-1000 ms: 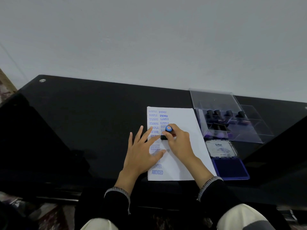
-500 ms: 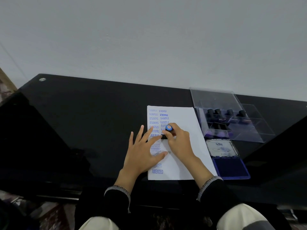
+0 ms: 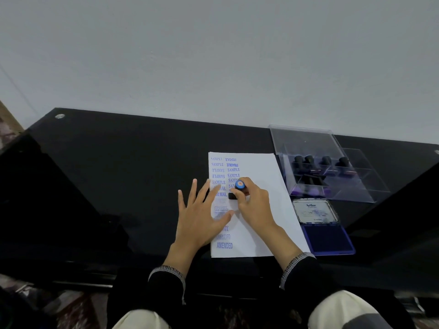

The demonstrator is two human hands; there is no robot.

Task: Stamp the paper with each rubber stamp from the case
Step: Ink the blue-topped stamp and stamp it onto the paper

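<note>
The right grip [image 3: 253, 203] pinches a stamp [image 3: 238, 189] by its handle, fingers curled round it, the blue-capped top showing and the black base down on the paper [image 3: 259, 210] in the second column of blue prints. The left grip [image 3: 202, 217] lies flat with fingers spread, pressing the paper's left edge and partly covering the first column (SAMPLE, AIR MAIL and AMENDED can be read around it). Just right of the paper sits an open ink pad [image 3: 326, 238], its lid hinged back, and beyond it a clear case [image 3: 332, 167] with its lid raised, holding several black-handled stamps. All rest on a glossy black surface [image 3: 118, 174] set against a plain pale wall [image 3: 213, 55]; patterned floor [image 3: 71, 312] shows at the lower left.
</note>
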